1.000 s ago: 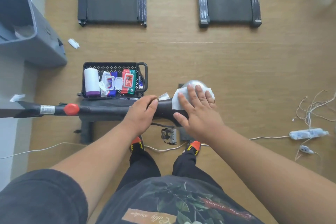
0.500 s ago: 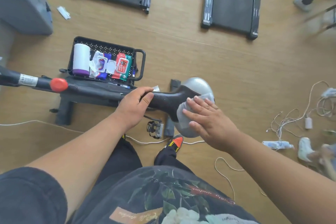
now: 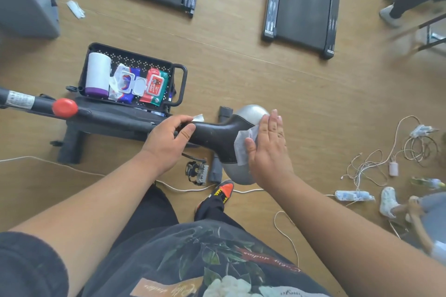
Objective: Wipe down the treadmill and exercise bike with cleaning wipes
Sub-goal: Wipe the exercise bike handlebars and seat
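Now, right hand (image 3: 268, 147) flat, pressing wipe (image 3: 242, 146) against bike housing (image 3: 251, 113), left hand (image 3: 166, 142) gripping bike frame (image 3: 214, 134).

A glossy black exercise-bike frame (image 3: 214, 136) with a silver-grey rounded housing (image 3: 251, 113) and a red round knob (image 3: 64, 107) lies over tan wood-grain flooring (image 3: 241, 75). Against the housing, a white cleaning wipe (image 3: 242, 146). Beyond the frame, a black perforated plastic basket (image 3: 179, 79) holds a white canister with a purple base (image 3: 97, 76) and a red-and-green wipe pack (image 3: 154, 87).
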